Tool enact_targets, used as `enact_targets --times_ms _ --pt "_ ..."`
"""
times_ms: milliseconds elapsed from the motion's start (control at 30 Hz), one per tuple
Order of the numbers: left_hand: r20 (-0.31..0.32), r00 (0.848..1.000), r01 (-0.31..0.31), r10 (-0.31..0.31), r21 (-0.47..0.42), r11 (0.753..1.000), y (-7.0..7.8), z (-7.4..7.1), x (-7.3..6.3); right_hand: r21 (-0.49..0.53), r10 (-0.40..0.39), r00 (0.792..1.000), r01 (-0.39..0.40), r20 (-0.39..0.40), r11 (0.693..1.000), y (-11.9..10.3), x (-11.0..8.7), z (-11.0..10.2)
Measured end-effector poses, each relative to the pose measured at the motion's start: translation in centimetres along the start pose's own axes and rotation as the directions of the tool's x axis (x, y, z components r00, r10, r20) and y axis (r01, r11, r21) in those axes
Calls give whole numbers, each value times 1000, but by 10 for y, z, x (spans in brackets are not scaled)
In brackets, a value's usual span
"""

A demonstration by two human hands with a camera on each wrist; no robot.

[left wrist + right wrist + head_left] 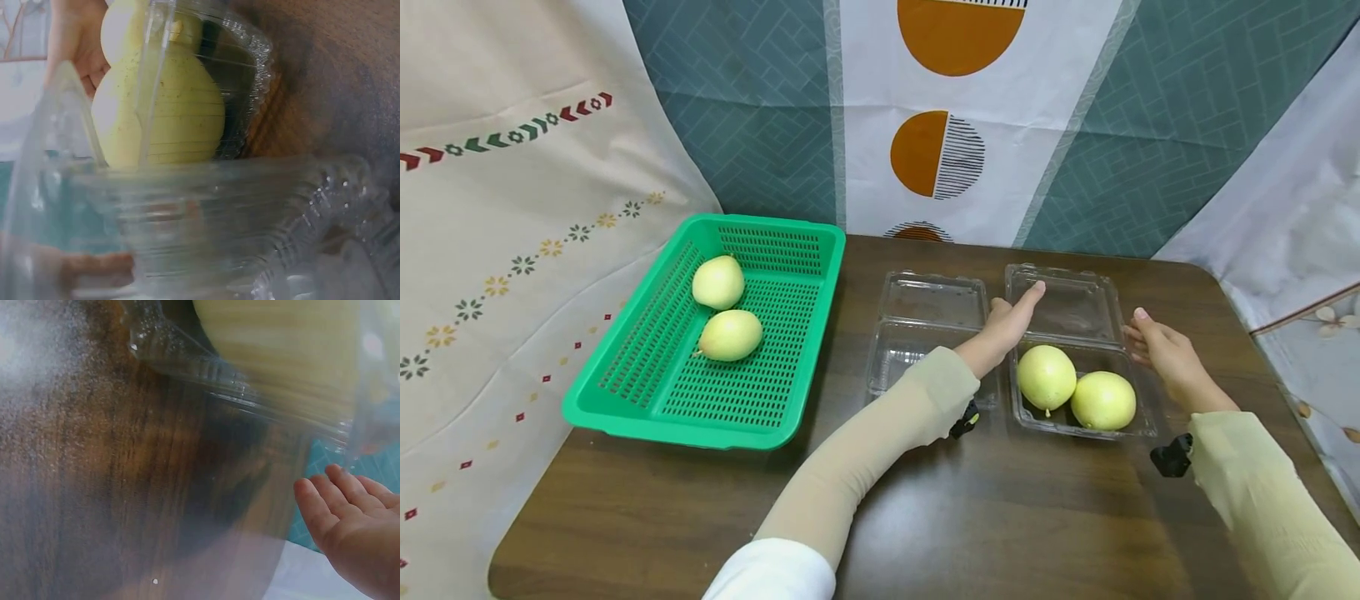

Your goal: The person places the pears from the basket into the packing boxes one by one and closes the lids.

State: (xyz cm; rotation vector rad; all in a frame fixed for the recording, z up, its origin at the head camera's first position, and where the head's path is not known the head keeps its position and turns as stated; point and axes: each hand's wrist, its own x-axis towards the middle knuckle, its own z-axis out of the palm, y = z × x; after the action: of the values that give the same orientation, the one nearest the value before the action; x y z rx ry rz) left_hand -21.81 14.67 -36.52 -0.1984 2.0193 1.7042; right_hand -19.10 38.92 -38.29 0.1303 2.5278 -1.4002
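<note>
Two pale yellow pears (1047,378) sit side by side in the base of a clear plastic clamshell box (1086,431), its lid (1063,304) folded back flat. My left hand (1003,325) reaches over the box's left side, fingers extended beside the lid; in the left wrist view its fingers (100,265) show blurred through clear plastic. On the other side, my right hand (1168,358) is held near the box's right edge, fingers loosely bent with nothing in them. The right wrist view shows that hand (350,509) just beyond the box's wall.
A second clear clamshell box (887,367), lid open and nothing inside, stands to the left, partly behind my left arm. Farther left is a green basket (805,400) with two more pears (730,335). Patterned cloth (775,108) hangs behind the brown table (970,525).
</note>
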Motion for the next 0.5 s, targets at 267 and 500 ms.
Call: enact_targets --times_ms 267,500 --pt "7 999 -38 38 5 999 4 -6 -7 0 -22 999 22 -48 1000 -3 -3 -2" --pt "55 994 -99 98 16 995 8 -12 -10 -39 -39 998 37 -58 999 -8 -6 -5"
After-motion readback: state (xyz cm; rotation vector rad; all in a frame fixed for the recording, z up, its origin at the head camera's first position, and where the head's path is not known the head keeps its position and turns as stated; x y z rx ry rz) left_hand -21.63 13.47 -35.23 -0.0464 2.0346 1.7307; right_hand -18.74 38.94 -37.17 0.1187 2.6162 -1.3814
